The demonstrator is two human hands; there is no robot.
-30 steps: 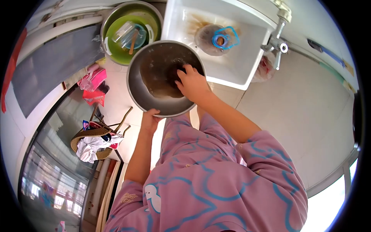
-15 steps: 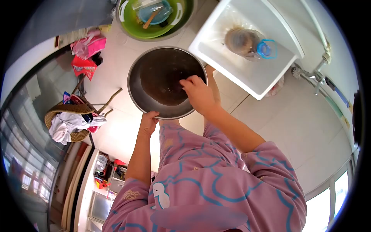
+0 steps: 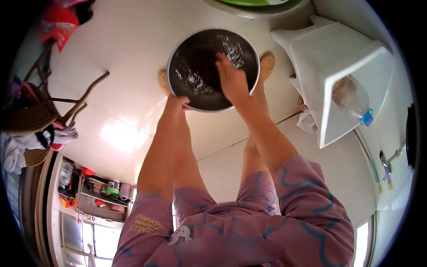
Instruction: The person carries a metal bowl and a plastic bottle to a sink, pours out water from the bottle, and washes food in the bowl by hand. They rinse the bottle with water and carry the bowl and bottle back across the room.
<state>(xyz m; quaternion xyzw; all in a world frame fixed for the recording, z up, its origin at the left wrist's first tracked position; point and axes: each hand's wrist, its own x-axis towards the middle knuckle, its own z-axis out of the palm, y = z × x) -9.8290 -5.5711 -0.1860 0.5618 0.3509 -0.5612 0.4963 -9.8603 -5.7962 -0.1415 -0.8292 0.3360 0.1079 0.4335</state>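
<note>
A round metal basin [image 3: 178, 82] holds dark brown liquid [image 3: 202, 66], with broken, shiny ripples across its surface. My left hand [image 3: 176, 105] grips the basin's near left rim, thumb over the edge and the other fingers hidden beneath. Over the liquid, my right hand [image 3: 232, 82] reaches in from the near right side with its fingers stretched out and somewhat blurred. Nothing shows in that hand, and whether its fingertips touch the liquid I cannot tell.
A white sink [image 3: 329, 89] stands on the right, with a clear plastic bottle [image 3: 356, 100] in it. At the top edge is another basin [image 3: 249, 12] with a green tub [image 3: 253, 2]. A wicker chair [image 3: 38, 113] with clothes stands left. My feet flank the basin.
My view has shifted, so the sink appears lower and farther right. The liquid has gone from mostly smooth to rippled. My right hand's fingers have straightened; my left hand still holds the rim.
</note>
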